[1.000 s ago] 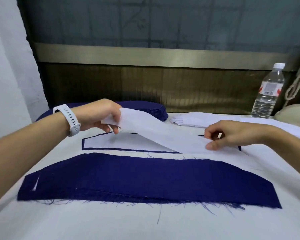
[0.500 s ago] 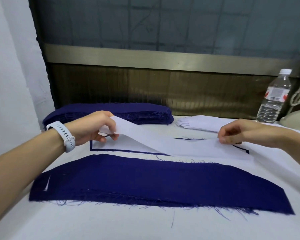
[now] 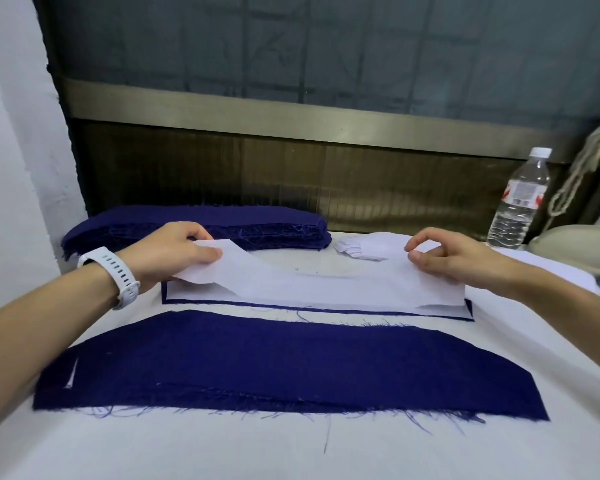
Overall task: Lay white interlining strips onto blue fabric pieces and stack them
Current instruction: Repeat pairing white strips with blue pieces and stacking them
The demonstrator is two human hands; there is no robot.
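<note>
At the left end of the white interlining strip (image 3: 326, 289): left hand (image 3: 174, 252) grip is a thumb-and-finger pinch on the corner, with that end lifted off the desk (image 3: 291, 452). Right hand (image 3: 458, 261) sits at the strip's right end, fingers curled; can't tell if that grip pinches or just rests. Strip's middle and right lie on a blue fabric piece (image 3: 469, 308), only its thin dark border showing. Just in front, a bigger blue piece (image 3: 274, 368) lies flat with its near edge frayed. Behind the left hand is a stack of blue pieces (image 3: 257, 225), with a pile of white strips (image 3: 352, 249) beside it. There's a white watch (image 3: 115, 271) on the left wrist. A water bottle (image 3: 520, 202) stands upright, far right.
</note>
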